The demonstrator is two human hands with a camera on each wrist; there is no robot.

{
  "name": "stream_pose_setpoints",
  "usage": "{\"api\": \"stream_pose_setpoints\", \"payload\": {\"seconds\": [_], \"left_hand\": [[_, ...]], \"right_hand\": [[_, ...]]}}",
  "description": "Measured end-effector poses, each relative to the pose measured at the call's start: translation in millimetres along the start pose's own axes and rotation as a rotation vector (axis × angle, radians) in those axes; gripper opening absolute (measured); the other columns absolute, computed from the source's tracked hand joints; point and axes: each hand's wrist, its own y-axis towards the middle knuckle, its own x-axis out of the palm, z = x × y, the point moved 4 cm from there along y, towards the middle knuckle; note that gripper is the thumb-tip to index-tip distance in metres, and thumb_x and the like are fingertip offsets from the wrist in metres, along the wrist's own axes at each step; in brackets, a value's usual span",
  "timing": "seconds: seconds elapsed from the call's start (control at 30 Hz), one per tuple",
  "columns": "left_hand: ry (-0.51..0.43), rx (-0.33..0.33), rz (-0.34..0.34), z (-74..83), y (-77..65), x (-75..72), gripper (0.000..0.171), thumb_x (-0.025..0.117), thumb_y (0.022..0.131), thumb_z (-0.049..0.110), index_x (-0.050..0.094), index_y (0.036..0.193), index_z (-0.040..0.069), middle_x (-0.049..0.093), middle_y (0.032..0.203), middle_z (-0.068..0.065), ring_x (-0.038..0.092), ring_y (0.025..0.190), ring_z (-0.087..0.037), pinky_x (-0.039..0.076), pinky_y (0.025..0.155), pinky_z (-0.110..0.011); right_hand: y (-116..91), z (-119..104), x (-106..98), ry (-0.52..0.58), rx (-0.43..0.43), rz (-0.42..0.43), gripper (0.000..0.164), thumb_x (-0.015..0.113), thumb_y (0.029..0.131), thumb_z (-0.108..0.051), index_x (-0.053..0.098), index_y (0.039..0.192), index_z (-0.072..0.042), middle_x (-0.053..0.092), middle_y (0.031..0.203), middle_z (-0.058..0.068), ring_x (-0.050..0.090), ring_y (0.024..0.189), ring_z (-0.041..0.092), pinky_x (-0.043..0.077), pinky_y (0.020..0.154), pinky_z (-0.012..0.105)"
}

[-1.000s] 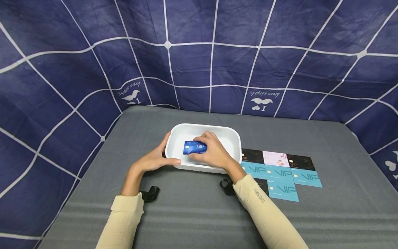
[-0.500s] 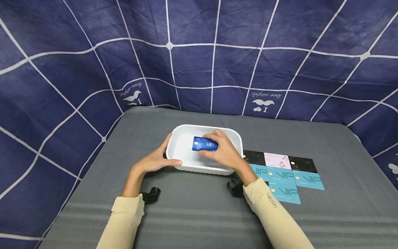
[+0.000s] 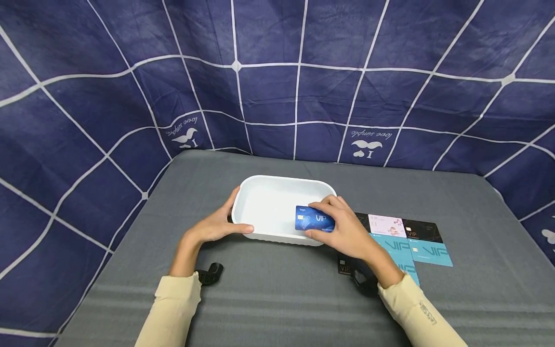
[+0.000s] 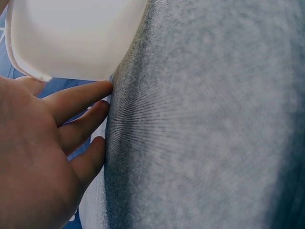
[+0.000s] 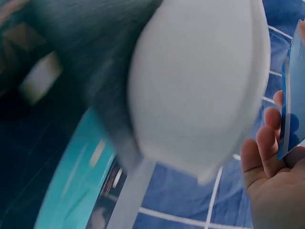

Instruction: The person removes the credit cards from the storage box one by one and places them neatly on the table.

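A white plastic box (image 3: 282,238) stands on the grey surface, and its visible inside is bare. My left hand (image 3: 217,224) rests against its left end, thumb along the near rim. In the left wrist view, that hand's fingers (image 4: 78,98) are fairly straight beside the white wall. Between thumb and fingers my right hand (image 3: 347,229) pinches a blue VIP card (image 3: 314,218) at its right end, over the box's near right corner. The right wrist view shows the card (image 5: 295,95) almost edge-on; whether it is one card or several stacked, I cannot tell.
Right of the box, cards lie in rows: a pink card (image 3: 386,226), a black card (image 3: 422,230), a teal VIP card (image 3: 431,253) and others partly under my right arm. Another black card (image 3: 344,266) lies nearer. A blue checked cloth (image 3: 269,96) hangs behind.
My right hand has carried the blue card from the middle of the box rightward to its near right corner. My left hand has stayed at the box's left end.
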Motion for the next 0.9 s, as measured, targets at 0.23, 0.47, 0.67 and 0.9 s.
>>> {"api": "stream_pose_setpoints", "payload": {"seconds": [0.23, 0.47, 0.67, 0.9], "left_hand": [[0.002, 0.011, 0.003, -1.0, 0.3, 0.3, 0.118, 0.081, 0.080, 0.036, -0.006, 0.159, 0.029, 0.011, 0.161, -0.015, 0.030, 0.136, -0.035, 0.023, 0.108, -0.055], [0.014, 0.010, 0.008, -2.0, -0.4, 0.3, 0.118, 0.081, 0.080, 0.036, -0.006, 0.159, 0.030, 0.010, 0.161, -0.016, 0.028, 0.137, -0.036, 0.023, 0.107, -0.056], [-0.004, 0.026, 0.006, 0.1, -0.4, 0.6, 0.117, 0.082, 0.080, 0.035, -0.005, 0.159, 0.032, 0.012, 0.161, -0.015, 0.030, 0.135, -0.036, 0.025, 0.106, -0.055], [-0.009, 0.031, 0.005, -0.6, -1.2, 1.3, 0.116, 0.081, 0.080, 0.034, -0.004, 0.159, 0.032, 0.013, 0.161, -0.014, 0.030, 0.135, -0.035, 0.024, 0.106, -0.053]], "right_hand": [[-46.7, 16.8, -25.1, -0.103, 0.012, 0.029, 0.057, 0.085, 0.078, -0.036, 0.067, 0.127, -0.014, 0.055, 0.109, -0.008, 0.042, 0.098, 0.011, 0.038, 0.076, 0.033], [-97.1, 28.8, -60.6, -0.265, 0.009, 0.051, 0.060, 0.089, 0.073, -0.031, 0.068, 0.125, -0.010, 0.051, 0.107, -0.009, 0.038, 0.100, 0.010, 0.031, 0.077, 0.029], [-140.5, 48.7, -88.2, -0.351, 0.040, 0.080, 0.064, 0.092, 0.067, -0.029, 0.068, 0.124, -0.012, 0.050, 0.106, -0.009, 0.035, 0.096, 0.007, 0.029, 0.075, 0.025], [-183.8, 74.4, -111.1, -0.448, 0.174, 0.105, 0.071, 0.093, 0.063, -0.028, 0.067, 0.126, -0.013, 0.049, 0.103, -0.003, 0.034, 0.092, 0.011, 0.027, 0.070, 0.024]]}}
